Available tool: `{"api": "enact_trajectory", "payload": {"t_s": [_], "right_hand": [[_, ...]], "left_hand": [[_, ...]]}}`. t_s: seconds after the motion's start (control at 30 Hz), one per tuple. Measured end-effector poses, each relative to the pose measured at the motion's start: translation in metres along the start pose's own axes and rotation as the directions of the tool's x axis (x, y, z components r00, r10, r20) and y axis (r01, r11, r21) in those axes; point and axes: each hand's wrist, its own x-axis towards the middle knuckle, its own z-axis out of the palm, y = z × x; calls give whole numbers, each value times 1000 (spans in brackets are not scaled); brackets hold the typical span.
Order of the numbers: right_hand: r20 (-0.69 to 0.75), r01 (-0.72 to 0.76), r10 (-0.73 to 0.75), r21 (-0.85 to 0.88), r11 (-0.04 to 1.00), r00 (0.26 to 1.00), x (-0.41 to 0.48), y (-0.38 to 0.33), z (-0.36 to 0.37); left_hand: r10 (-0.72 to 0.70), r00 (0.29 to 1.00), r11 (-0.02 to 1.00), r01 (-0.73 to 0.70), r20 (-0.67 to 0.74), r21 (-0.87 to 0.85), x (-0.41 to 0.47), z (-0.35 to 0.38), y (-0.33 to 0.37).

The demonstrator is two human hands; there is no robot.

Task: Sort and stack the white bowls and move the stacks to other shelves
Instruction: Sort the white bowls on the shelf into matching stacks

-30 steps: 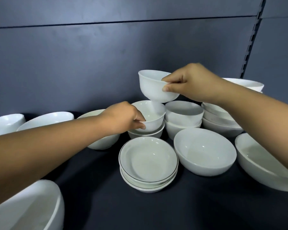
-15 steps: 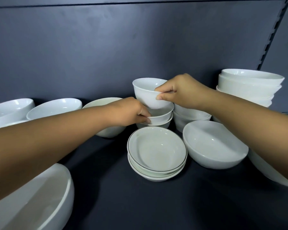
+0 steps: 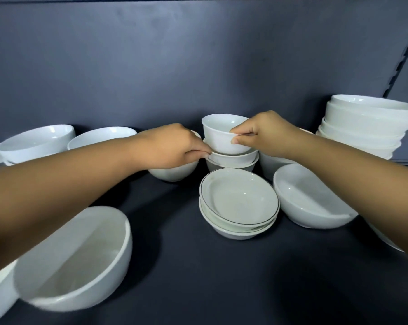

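1. Both forearms reach in from the near edge and meet just behind the rimmed dish stack (image 3: 239, 202). The left hand (image 3: 172, 148) is knuckles up, its fingers curled.
2. The right hand (image 3: 261, 134) pinches the rim of the small bowl (image 3: 219, 134), with the thumb on the outer wall and the fingers hooked over the lip.
3. The left hand's fingertips pinch the rim of the two-bowl stack (image 3: 233, 159), which is directly behind the rimmed dish stack.
4. The small bowl stands upright, mouth up, with its base nested in the two-bowl stack.
5. A wide bowl (image 3: 311, 198) sits just right of the rimmed dish stack. A tall bowl stack (image 3: 362, 127) is farther right and back. All rest on the dark shelf (image 3: 198, 266).
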Motion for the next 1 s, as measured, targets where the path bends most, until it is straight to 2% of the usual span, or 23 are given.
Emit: {"api": "enact_trajectory", "payload": {"t_s": [0.23, 0.33, 0.47, 0.53, 0.57, 0.67, 0.73, 0.83, 0.9, 1.0], "right_hand": [[59, -44, 45, -19, 999, 997, -6, -12, 5], [105, -84, 86, -23, 996, 991, -7, -15, 6], [138, -162, 184, -157, 974, 973, -10, -26, 8], [90, -168, 191, -218, 961, 977, -15, -41, 4], [44, -160, 171, -193, 968, 984, -20, -53, 1], [-164, 40, -40, -5, 999, 986, -44, -101, 3], [-204, 167, -141, 116, 979, 969, -66, -138, 14], [-154, 318, -292, 186, 930, 944, -95, -175, 42], [-81, 307, -297, 188, 933, 951, -108, -191, 61], [-27, 226, -225, 204, 952, 974, -107, -203, 85]], "left_hand": [[-146, 988, 989, 146, -42, 1, -50, -31, 2], [-192, 981, 979, 194, -37, 66, -69, -46, 5], [-215, 974, 973, 220, -77, 68, -90, -70, 14], [-220, 967, 972, 229, -124, 60, -102, -80, 18], [-216, 965, 972, 227, -150, 60, -109, -83, 21], [-228, 947, 970, 240, -228, 29, -128, -89, 39], [-274, 916, 961, 274, -293, -40, -140, -92, 56], [-366, 837, 931, 325, -408, -168, -168, -91, 85], [-436, 763, 900, 382, -476, -211, -192, -85, 107], [-588, 661, 809, 465, -466, -360, -225, -71, 133]]}}
